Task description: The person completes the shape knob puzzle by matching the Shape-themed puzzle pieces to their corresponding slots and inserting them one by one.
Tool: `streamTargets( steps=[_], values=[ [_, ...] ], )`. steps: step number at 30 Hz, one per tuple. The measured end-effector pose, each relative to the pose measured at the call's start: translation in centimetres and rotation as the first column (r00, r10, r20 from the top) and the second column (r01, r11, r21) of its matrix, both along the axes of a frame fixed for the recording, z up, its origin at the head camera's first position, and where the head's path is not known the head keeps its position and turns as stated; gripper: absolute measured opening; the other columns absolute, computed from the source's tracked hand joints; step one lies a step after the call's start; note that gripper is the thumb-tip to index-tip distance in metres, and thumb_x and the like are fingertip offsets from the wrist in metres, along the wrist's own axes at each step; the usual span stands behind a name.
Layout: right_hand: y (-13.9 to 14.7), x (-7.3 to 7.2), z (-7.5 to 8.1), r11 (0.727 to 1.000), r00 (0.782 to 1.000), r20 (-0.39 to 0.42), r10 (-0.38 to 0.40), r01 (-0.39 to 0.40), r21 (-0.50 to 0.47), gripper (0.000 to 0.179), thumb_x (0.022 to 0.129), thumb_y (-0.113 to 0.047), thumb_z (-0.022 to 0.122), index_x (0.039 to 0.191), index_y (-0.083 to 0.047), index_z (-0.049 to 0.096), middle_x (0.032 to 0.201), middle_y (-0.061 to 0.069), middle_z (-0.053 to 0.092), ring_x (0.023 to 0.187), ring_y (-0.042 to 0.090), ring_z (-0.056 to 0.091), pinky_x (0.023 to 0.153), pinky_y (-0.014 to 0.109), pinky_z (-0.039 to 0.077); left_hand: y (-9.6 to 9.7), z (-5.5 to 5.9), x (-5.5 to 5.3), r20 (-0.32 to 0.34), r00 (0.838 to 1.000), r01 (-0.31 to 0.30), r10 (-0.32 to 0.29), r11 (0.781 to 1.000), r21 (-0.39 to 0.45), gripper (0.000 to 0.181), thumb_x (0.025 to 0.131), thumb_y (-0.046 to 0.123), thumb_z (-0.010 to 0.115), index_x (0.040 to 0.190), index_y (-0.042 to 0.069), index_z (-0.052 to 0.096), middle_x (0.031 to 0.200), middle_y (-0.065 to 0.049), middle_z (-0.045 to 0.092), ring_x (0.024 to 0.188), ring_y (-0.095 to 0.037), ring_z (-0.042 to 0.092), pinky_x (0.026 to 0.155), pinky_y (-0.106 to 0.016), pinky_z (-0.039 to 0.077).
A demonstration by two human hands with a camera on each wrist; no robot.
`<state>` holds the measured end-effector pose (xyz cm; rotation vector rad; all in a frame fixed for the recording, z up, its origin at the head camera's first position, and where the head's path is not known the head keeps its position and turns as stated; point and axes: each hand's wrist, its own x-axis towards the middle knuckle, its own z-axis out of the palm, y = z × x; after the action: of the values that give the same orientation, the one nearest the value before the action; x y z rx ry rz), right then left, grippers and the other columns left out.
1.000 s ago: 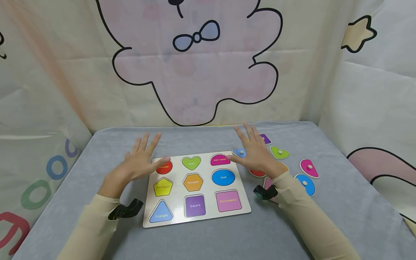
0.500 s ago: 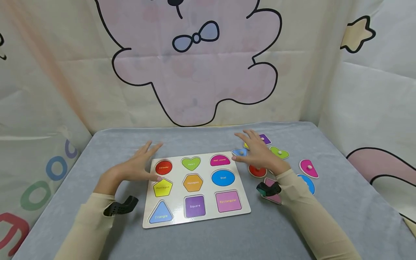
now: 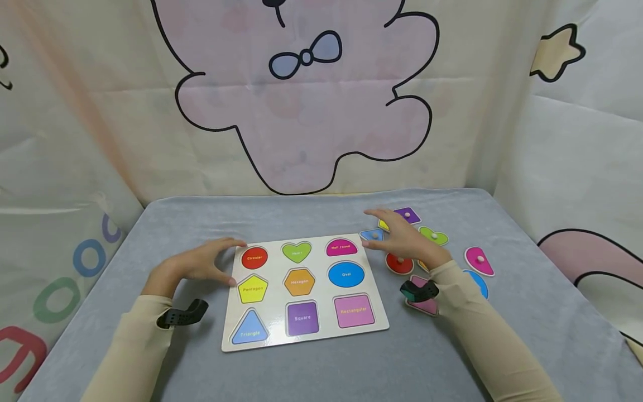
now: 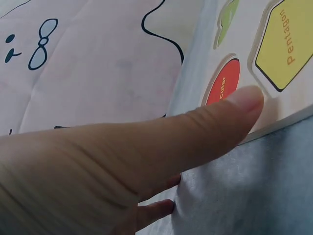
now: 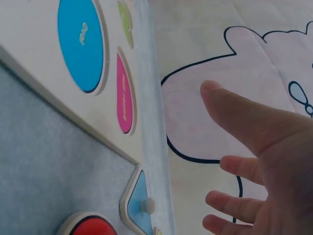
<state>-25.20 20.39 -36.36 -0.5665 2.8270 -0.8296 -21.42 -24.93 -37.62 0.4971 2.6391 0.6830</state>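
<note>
A white shape-puzzle board (image 3: 277, 312) lies on the table, its printed recesses showing shapes such as a yellow pentagon and a blue oval. At its left edge, my left hand (image 3: 201, 262) is arched with thumb and fingers apart. The left wrist view shows that thumb (image 4: 195, 132) right at the board's edge, overlapping the red circle's recess. By the upper right corner hovers my right hand (image 3: 404, 237), its fingers spread and holding nothing. Beneath and around it lie loose knobbed pieces: a red circle (image 3: 398, 263), a blue triangle (image 3: 370, 235) and a purple square (image 3: 409, 215).
Further right lie a green heart (image 3: 433, 237), a magenta half round (image 3: 479, 261) and a blue oval (image 3: 479, 283), partly behind the right sleeve. A pink rectangle (image 3: 423, 306) sits under the right wrist. Grey-blue cloth (image 3: 301, 374) covers the table; a printed curtain (image 3: 301, 123) hangs behind.
Both hands have come lower from a raised, spread pose. The left drew back from over the board to its left edge; the right settled beside the upper right corner. The board stayed put.
</note>
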Motion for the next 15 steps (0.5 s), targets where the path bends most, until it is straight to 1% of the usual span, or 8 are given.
streamTargets(
  steps=[5,8,12,14,15],
  values=[
    [0.5,-0.2,-0.2,0.999,0.999,0.030,0.026,-0.025,-0.030,0.077,0.090,-0.032,0.077,0.155,-0.012,0.040,0.159,0.018,0.038,0.147,0.042,0.035,0.107,0.063,0.047,-0.1,-0.3,-0.3,-0.046,0.999,-0.005,0.005,1.000,0.008,0.083,0.075,0.025,0.090,0.145,0.008,0.050,0.155,-0.027,0.040,0.144,-0.050,0.032,0.116,-0.070,0.028],
    [1.2,-0.4,-0.5,0.999,0.997,0.070,0.023,-0.021,-0.035,0.077,0.090,-0.032,0.077,0.154,-0.013,0.040,0.156,0.020,0.043,0.143,0.043,0.041,0.102,0.060,0.052,-0.1,-0.5,-0.3,-0.068,0.998,-0.013,0.013,1.000,0.014,0.080,0.074,0.023,0.090,0.143,0.007,0.052,0.152,-0.027,0.042,0.142,-0.050,0.034,0.116,-0.070,0.029],
    [2.3,-0.4,-0.8,0.999,0.993,0.116,0.022,-0.019,-0.028,0.075,0.090,-0.033,0.077,0.153,-0.013,0.042,0.147,0.022,0.051,0.137,0.043,0.047,0.097,0.056,0.056,-0.2,-0.6,-0.4,-0.072,0.997,-0.028,0.028,1.000,0.003,0.080,0.074,0.027,0.091,0.142,0.010,0.053,0.151,-0.028,0.041,0.139,-0.050,0.036,0.114,-0.071,0.032],
    [2.9,-0.4,-1.0,0.999,0.992,0.124,0.033,-0.030,-0.028,0.072,0.090,-0.031,0.077,0.152,-0.011,0.044,0.143,0.022,0.053,0.133,0.043,0.048,0.095,0.053,0.057,-0.3,-0.8,-0.4,-0.072,0.997,-0.032,0.032,0.999,-0.006,0.080,0.074,0.029,0.091,0.142,0.011,0.053,0.151,-0.029,0.039,0.137,-0.050,0.036,0.112,-0.072,0.034],
    [3.2,-0.5,-1.0,0.999,0.992,0.120,0.041,-0.039,-0.024,0.070,0.090,-0.029,0.077,0.151,-0.010,0.046,0.141,0.022,0.055,0.132,0.042,0.049,0.097,0.054,0.056,-0.3,-0.8,-0.5,-0.070,0.997,-0.037,0.036,0.999,-0.009,0.080,0.074,0.030,0.091,0.143,0.012,0.053,0.151,-0.030,0.038,0.137,-0.050,0.037,0.111,-0.072,0.034]
  ],
)
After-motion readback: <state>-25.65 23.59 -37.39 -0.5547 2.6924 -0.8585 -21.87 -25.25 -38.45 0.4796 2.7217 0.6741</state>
